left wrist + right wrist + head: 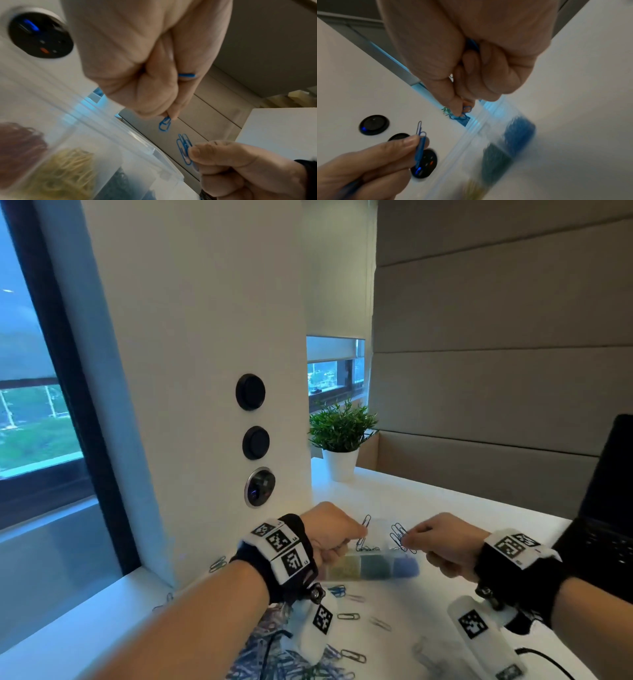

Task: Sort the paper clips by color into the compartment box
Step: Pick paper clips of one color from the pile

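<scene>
Above the compartment box (373, 566), which lies on the white tabletop (462, 508) near its left edge beside the pillar, both hands are raised and face each other. The left hand (329, 534) has its thumb and fingers curled together, pinching a few blue clips (363, 534) that hang linked below its fingertips; the right hand (442, 537) likewise pinches a small bunch of blue paper clips (400, 537) between thumb and forefinger. The two bunches are near each other but apart. The clear box shows a yellow fill, a dark green fill and a blue fill in neighbouring compartments, blue at the right end; the left wrist view adds a reddish fill left of the yellow. Loose paper clips (352, 655) lie scattered toward the tabletop's near edge. A potted plant (340, 440) stands at the far left corner, a dark laptop (603, 508) at the right edge.
</scene>
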Motion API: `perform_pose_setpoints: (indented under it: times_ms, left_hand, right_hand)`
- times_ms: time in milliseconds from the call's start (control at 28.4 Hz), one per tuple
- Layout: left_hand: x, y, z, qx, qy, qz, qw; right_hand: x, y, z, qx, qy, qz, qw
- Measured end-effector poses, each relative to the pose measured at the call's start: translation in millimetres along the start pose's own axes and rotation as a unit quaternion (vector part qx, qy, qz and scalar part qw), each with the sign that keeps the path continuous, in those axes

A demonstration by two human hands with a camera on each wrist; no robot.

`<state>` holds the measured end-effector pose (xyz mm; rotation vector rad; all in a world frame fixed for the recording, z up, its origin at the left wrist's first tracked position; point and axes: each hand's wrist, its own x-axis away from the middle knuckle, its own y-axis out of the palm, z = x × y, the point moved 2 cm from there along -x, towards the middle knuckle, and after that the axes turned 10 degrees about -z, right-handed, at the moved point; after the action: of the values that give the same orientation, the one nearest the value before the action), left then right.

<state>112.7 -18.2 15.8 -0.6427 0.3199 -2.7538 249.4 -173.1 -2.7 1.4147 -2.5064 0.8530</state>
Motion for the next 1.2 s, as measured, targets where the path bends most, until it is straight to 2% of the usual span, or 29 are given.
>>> perform_pose_setpoints:
  times_ms: [141, 317, 387, 528, 669, 740, 845, 916, 1021, 1198]
  left_hand:
    - [-37.0, 7.0, 16.0, 0.006, 0.002, 0.003, 1.000]
    - [-73.6, 18.8, 20.5, -0.003, -0.014, 0.014, 1.000]
    - [-83.7, 23.8, 21.8, -0.008, -0.018, 0.011, 1.000]
    - [-95.7, 32.2, 22.6, -0.044, -0.033, 0.012, 0.998]
    - [-100.2, 35.0, 18.6, -0.103, -0.047, 0.024, 0.993]
    - [-99.6, 33.2, 16.5, -0.091, -0.045, 0.031, 0.994]
    - [-96.4, 28.0, 13.2, -0.044, -0.032, 0.039, 0.998]
    - [-92.7, 27.3, 12.1, -0.024, -0.025, 0.036, 0.999]
    - [-89.3, 28.8, 14.0, 0.014, -0.020, 0.046, 0.999]
    - [-85.0, 29.1, 13.9, 0.148, -0.012, 0.050, 0.988]
  right_hand:
    - [-18.7, -18.2, -1.6, 0.034, 0.000, 0.052, 0.998]
    - [-33.9, -16.1, 1.9, 0.197, -0.016, 0.078, 0.977]
    - [-37.0, -16.7, 6.7, 0.193, -0.033, 0.086, 0.977]
    - [-37.7, -22.7, 15.6, 0.113, -0.028, 0.088, 0.989]
    - [-32.3, -25.5, 22.3, -0.054, -0.019, 0.065, 0.996]
    - [-30.5, -28.5, 23.0, -0.191, -0.005, 0.056, 0.980]
    - [-28.5, -33.1, 17.1, -0.384, 0.015, 0.013, 0.923]
    - [-25.3, -34.3, 11.1, -0.460, 0.014, -0.007, 0.888]
    - [-24.9, -35.6, 6.1, -0.504, -0.002, -0.015, 0.863]
    - [-29.2, -37.7, 5.4, -0.505, -0.022, -0.012, 0.863]
